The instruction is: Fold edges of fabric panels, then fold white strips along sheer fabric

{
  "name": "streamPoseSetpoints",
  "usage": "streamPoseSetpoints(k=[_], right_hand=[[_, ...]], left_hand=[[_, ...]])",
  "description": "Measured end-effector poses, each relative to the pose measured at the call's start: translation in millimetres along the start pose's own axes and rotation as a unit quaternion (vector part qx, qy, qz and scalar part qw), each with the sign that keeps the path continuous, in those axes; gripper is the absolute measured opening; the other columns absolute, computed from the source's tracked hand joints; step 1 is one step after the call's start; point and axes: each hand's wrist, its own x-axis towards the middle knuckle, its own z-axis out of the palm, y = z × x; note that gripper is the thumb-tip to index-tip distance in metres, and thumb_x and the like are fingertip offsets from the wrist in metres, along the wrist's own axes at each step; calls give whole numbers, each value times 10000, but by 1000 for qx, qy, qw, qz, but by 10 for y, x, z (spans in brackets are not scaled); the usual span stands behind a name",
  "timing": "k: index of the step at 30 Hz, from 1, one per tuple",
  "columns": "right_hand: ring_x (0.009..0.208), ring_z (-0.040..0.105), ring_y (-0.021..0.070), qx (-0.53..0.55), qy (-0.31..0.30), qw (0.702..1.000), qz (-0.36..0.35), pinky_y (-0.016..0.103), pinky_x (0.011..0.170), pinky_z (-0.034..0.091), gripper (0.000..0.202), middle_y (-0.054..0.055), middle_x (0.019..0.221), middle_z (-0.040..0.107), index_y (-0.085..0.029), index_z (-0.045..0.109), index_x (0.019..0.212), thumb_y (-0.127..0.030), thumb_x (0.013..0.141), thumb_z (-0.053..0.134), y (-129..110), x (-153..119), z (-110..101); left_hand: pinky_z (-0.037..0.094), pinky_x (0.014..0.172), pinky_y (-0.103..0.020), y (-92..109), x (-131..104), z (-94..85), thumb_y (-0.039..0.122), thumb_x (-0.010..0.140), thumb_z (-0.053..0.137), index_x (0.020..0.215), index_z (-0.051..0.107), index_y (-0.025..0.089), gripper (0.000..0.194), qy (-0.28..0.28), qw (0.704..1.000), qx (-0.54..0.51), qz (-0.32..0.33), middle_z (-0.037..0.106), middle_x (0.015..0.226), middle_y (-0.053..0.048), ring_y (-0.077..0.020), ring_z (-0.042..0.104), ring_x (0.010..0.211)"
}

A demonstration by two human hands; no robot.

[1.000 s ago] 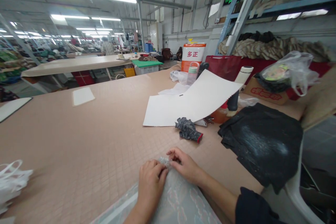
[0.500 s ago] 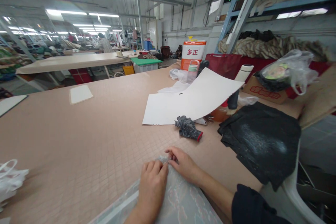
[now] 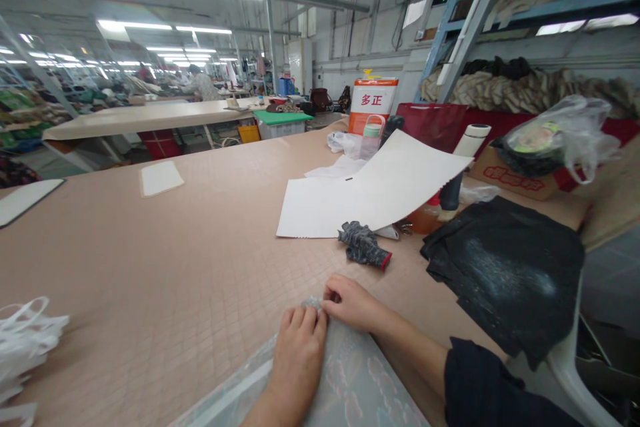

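Observation:
A translucent, pale grey-blue plastic sheet or bag (image 3: 357,373) with a faint reddish pattern lies at the table's near edge. Its far end is bunched into a crinkled tip (image 3: 313,301). My left hand (image 3: 301,347) rests on this end, fingers together and curled over the bunched plastic. Beside it, my right hand (image 3: 350,303) pinches the tip between thumb and fingers; the exact grip is partly hidden. Just beyond my hands lies a dark grey knitted glove (image 3: 364,245) with a red cuff edge.
Past the glove is a large curved white card (image 3: 345,203). Black sheets (image 3: 505,273) overhang the right edge. White plastic bags (image 3: 30,340) sit at left. A tin (image 3: 373,107), a thermos (image 3: 465,153) and a cardboard box (image 3: 515,173) stand at the back right of the brown-covered table (image 3: 200,267).
My right hand has closed its thumb and fingers onto the bunched tip, where they were more parted before. My left hand stays on the plastic. The view has shifted slightly left.

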Motion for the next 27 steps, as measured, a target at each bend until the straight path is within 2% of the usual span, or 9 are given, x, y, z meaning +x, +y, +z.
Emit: streamPoseSetpoints(k=[12,17,22,27], right_hand=[[654,446,113,-36,-29,999,1,211,590,336,119,-15,692,487,-174,478,633,-57,632,492,1,33,19],[647,461,111,-33,-29,999,23,205,584,345,167,-12,706,508,-169,492,710,-35,611,480,23,66,41],[659,500,113,-21,-40,998,44,201,586,364,65,0,709,551,-167,528,721,-122,696,489,54,101,41],[679,483,125,-32,-38,998,43,215,606,358,26,4,730,539,-169,541,687,-147,674,547,48,101,66]], left_hand=[[385,793,-364,-6,-9,19,152,858,442,1125,515,165,277,-8,1000,-5,0,570,922,-50,-190,476,822],[379,798,-368,-8,4,14,137,852,443,1102,521,163,264,-13,1000,-1,6,573,917,-48,-196,477,832],[384,801,-372,-23,-4,26,135,849,449,1112,510,157,271,-14,1000,1,12,573,939,-53,-199,483,846],[383,800,-368,-21,-8,19,133,852,438,1108,512,149,267,-17,1000,-2,11,569,930,-53,-195,481,835]])
